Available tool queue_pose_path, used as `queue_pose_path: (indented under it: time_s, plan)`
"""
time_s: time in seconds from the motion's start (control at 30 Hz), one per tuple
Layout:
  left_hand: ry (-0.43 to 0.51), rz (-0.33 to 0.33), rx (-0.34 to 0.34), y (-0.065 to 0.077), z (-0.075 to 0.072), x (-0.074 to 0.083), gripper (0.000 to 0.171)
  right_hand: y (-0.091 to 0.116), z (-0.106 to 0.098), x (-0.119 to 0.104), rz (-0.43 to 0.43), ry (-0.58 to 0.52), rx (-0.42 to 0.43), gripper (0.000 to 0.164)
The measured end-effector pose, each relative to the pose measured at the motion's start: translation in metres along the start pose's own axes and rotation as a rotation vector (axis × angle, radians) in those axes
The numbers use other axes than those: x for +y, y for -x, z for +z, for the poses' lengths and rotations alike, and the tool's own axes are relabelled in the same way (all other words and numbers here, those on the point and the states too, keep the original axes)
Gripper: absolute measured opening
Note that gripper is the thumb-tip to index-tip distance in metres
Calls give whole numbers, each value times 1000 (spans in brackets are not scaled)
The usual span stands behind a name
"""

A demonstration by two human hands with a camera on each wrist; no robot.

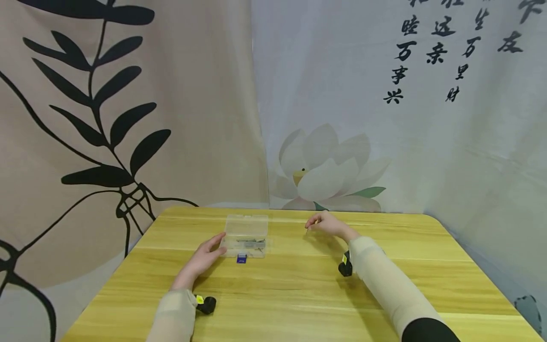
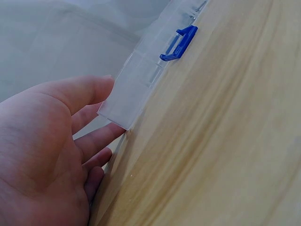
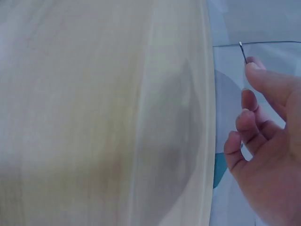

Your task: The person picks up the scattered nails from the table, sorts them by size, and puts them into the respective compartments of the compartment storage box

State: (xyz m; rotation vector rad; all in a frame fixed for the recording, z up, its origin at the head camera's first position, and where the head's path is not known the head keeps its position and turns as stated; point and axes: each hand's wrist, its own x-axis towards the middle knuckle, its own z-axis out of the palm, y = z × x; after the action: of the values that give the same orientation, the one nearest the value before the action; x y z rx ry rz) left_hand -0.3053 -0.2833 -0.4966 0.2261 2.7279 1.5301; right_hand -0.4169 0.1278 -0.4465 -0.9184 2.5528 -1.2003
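A clear plastic box (image 1: 244,249) stands on the table with its lid (image 1: 246,225) raised at the back. Several thin metal pieces (image 1: 251,241) lie inside it. A blue latch (image 2: 180,43) hangs at the box's front. My left hand (image 1: 204,259) holds the left end of the box, its thumb (image 2: 96,89) against one side and its fingers round the other. To the right of the box, above the table, my right hand (image 1: 326,224) pinches a small thin metal rod (image 3: 242,52) between thumb and forefinger. The rod's tip is shiny; its other end is hidden.
The wooden table (image 1: 273,294) ends at a back edge close behind the box and right hand. A printed cloth (image 1: 205,95) hangs behind it. Black wrist cameras (image 1: 206,305) sit on both forearms.
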Motion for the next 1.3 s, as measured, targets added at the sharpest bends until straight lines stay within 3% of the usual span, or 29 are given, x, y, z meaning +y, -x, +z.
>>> queue_pose_path:
  time_s: [0.63, 1.3]
  plan:
    - [-5, 22, -10, 4, -1, 5, 60, -5, -5, -14, 54, -46, 50, 19]
    - [11, 25, -3, 4, -1, 1, 60, -19, 10, -20, 25, -38, -3, 22]
